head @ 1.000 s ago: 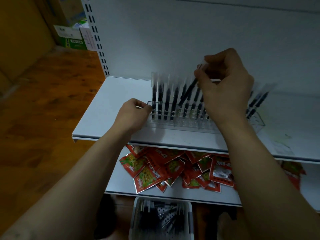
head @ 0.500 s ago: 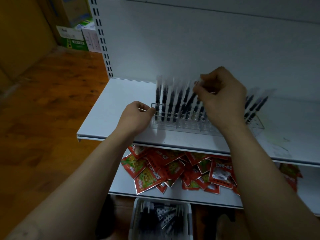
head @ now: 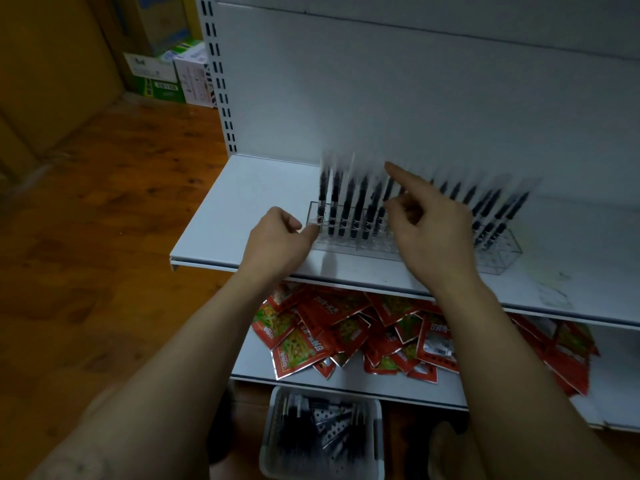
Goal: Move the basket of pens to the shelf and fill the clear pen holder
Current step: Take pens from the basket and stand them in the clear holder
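A white perforated plastic basket (head: pixel 378 441) of black pens sits lowest in view, below the shelves. Beyond it, red foil snack sachets (head: pixel 311 344) lie heaped on the lower white metal shelf (head: pixel 252 362). On the upper white shelf (head: pixel 242 209) stands the clear plastic pen holder (head: pixel 502 258), with black sleeved pens (head: pixel 346 209) upright in its left part and leaning in its right. The left hand (head: pixel 280 242) pinches the holder's left end with curled fingers. The right hand (head: pixel 433 230) holds nothing, forefinger out among the pen tops, other fingers loose. Cardboard boxes (head: pixel 162 77) stand farthest back on the wooden floor (head: pixel 104 202)
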